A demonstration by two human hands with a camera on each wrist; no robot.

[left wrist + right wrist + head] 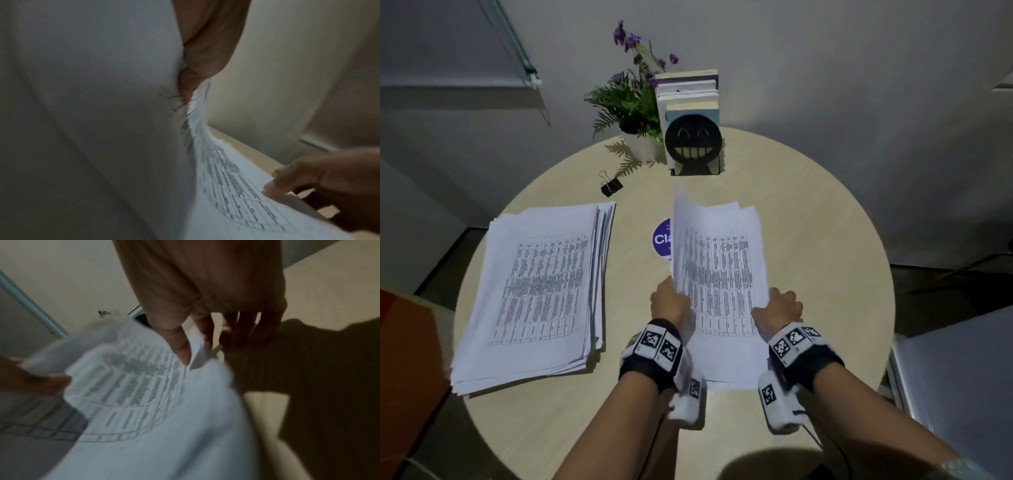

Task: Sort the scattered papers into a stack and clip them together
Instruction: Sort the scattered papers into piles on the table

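A: Nearest us, our left hand (669, 301) pinches the left edge of a sheet (685, 240) and holds that edge lifted, so the page curls up off the pile (726, 291) under it.

B: And our right hand (780, 305)?

A: At the pile's right edge. In the right wrist view the thumb (180, 347) presses on the printed top page while the fingers (242, 327) curl down past the edge of the pages, so it grasps the pile there. The view is blurred, so we cannot tell how many pages lie in that grip.

B: Where does the pile lie?

A: On the round tabletop (825, 240), just right of centre, its near end between our wrists. Over at 9 o'clock from it, well apart, lies the stack (534, 291), thicker, printed table face up, edges fanned a little.

B: Further out?

A: A round blue sticker (661, 240) shows between the two, partly hidden behind the lifted sheet. At 11 o'clock from the pile, beyond the stack's far corner, the black clip (611, 186) lies alone on the tabletop, untouched. At 12 o'clock, at the far rim, books (688, 92) stand behind a black smiley bookend (693, 140), with a potted plant (633, 102) just left of them.
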